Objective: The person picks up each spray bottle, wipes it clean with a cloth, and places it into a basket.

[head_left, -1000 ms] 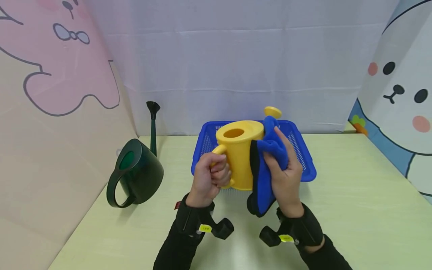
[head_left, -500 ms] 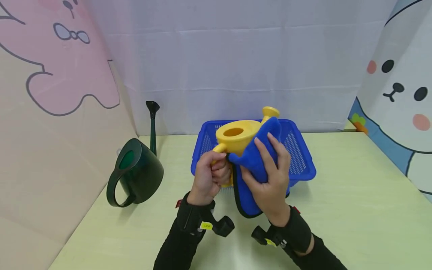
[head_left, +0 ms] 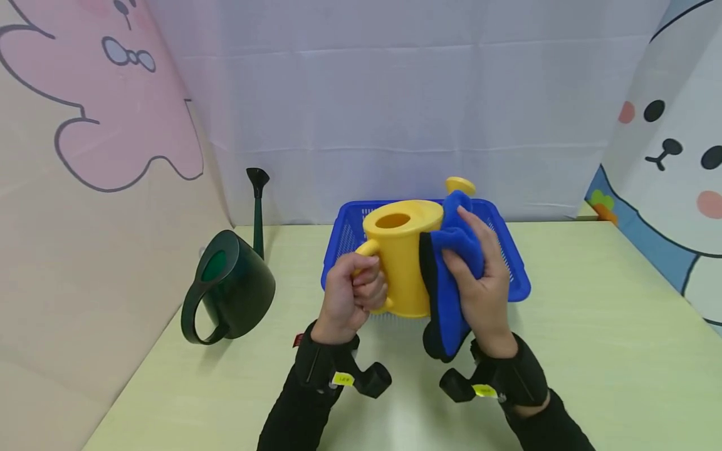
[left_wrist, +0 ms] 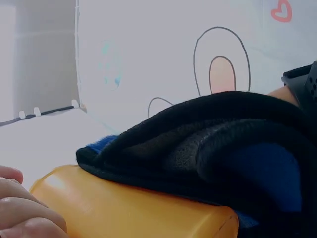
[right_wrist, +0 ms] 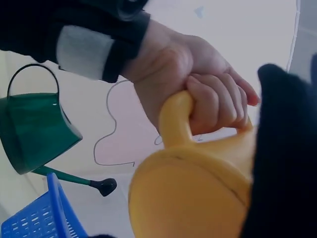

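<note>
My left hand (head_left: 354, 291) grips the handle of a yellow watering can (head_left: 403, 269), fingers curled round it. The can is held up in front of a blue basket; its underside shows in the right wrist view. My right hand (head_left: 487, 288) holds a blue cloth (head_left: 451, 307) with black edging, thumb on one side and fingers on the other. The cloth lies against the can's right side and hides most of the spout; the spout's round head (head_left: 460, 185) shows above it. In the left wrist view the folded cloth's black edging (left_wrist: 198, 109) drapes over the yellow can (left_wrist: 129, 208).
A dark green watering can (head_left: 245, 294) stands on the table's left side, its spout toward the back. Behind the yellow can sits the blue plastic basket (head_left: 517, 282). A pale curtain (head_left: 338, 125) hangs behind the table (head_left: 598, 326), with printed cartoon sheets at both sides.
The cloth swept left across the can's front toward the handle, then came back to the right side. My right hand moved with it. The left hand keeps its grip in nearly the same place.
</note>
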`<action>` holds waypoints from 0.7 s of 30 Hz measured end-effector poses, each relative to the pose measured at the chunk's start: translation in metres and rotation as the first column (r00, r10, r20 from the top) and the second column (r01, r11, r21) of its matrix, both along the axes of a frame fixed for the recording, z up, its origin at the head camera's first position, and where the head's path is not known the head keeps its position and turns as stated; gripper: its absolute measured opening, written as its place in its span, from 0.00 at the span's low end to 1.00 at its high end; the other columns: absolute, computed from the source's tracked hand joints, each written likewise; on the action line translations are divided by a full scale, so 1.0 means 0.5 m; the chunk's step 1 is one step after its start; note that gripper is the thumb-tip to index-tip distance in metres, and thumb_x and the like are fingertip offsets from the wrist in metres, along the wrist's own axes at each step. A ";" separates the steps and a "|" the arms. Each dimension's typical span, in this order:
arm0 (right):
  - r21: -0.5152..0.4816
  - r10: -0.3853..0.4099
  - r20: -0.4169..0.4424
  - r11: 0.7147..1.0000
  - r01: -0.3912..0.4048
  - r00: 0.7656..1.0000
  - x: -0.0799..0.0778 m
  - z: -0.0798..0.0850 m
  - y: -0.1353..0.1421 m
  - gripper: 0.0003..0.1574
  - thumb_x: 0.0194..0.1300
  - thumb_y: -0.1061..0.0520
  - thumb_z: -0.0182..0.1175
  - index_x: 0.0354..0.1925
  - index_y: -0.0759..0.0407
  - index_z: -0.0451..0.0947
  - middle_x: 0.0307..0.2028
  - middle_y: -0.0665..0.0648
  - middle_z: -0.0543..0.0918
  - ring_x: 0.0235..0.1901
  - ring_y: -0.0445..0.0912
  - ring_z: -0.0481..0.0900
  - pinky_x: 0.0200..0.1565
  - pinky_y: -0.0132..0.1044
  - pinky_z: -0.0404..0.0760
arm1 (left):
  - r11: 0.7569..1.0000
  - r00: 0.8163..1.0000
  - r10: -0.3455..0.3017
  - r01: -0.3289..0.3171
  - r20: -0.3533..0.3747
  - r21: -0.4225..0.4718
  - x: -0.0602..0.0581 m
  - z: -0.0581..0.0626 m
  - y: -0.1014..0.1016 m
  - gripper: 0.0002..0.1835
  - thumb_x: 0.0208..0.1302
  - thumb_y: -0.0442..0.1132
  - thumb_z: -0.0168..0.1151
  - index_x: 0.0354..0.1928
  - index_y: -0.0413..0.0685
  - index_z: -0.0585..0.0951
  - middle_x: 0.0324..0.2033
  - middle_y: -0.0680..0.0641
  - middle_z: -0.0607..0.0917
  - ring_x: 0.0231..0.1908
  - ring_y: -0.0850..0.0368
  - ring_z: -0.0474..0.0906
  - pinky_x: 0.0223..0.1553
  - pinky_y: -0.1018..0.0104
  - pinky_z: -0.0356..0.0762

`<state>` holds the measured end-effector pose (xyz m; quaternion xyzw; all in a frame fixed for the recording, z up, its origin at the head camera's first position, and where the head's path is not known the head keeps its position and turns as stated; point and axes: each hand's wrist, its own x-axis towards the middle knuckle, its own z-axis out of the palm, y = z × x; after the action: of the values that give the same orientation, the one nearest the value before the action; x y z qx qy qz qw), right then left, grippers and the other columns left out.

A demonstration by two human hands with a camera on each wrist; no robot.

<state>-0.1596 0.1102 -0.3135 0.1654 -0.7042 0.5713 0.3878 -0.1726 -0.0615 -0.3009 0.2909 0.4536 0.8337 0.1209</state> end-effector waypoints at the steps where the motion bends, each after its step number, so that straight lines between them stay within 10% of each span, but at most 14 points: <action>1: -0.024 0.018 0.031 1.000 -0.018 0.999 0.000 0.002 0.003 0.30 0.57 0.62 0.52 0.60 0.53 0.65 0.59 0.53 0.68 0.52 0.47 0.68 0.51 0.33 0.70 | 1.000 1.000 -0.003 0.003 -0.004 -0.002 0.001 0.001 0.001 0.18 0.58 0.34 0.31 0.11 0.53 0.53 0.06 0.58 0.55 0.06 0.62 0.48 0.10 0.66 0.39; 8: 0.058 -0.073 -0.107 0.995 0.080 0.992 0.007 -0.008 -0.017 0.31 0.54 0.58 0.57 0.58 0.58 0.67 0.59 0.59 0.67 0.55 0.50 0.65 0.53 0.53 0.69 | 1.000 1.000 -0.015 0.015 0.010 -0.005 0.002 0.002 0.002 0.18 0.58 0.34 0.31 0.10 0.54 0.53 0.05 0.58 0.54 0.05 0.63 0.47 0.10 0.66 0.38; 16: 0.190 -0.245 -0.480 0.909 0.372 0.843 0.008 -0.035 -0.069 0.32 0.53 0.42 0.56 0.53 0.58 0.72 0.55 0.67 0.67 0.54 0.62 0.60 0.51 0.62 0.59 | 0.998 0.993 0.063 -0.061 0.097 -0.024 0.002 0.004 0.000 0.20 0.58 0.34 0.35 0.09 0.57 0.54 0.05 0.63 0.58 0.06 0.66 0.47 0.10 0.69 0.39; 21: 0.209 -0.215 -0.452 0.918 0.337 0.866 0.008 -0.031 -0.060 0.33 0.54 0.41 0.55 0.53 0.59 0.71 0.56 0.67 0.66 0.55 0.61 0.59 0.53 0.61 0.60 | 0.998 0.995 0.053 -0.051 0.084 -0.027 0.001 0.003 -0.002 0.20 0.59 0.35 0.34 0.09 0.57 0.55 0.05 0.63 0.59 0.05 0.66 0.49 0.10 0.69 0.40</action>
<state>-0.1558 0.0803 -0.3288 0.2342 -0.6943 0.3544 0.5810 -0.1719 -0.0624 -0.2993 0.2418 0.4657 0.8425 0.1221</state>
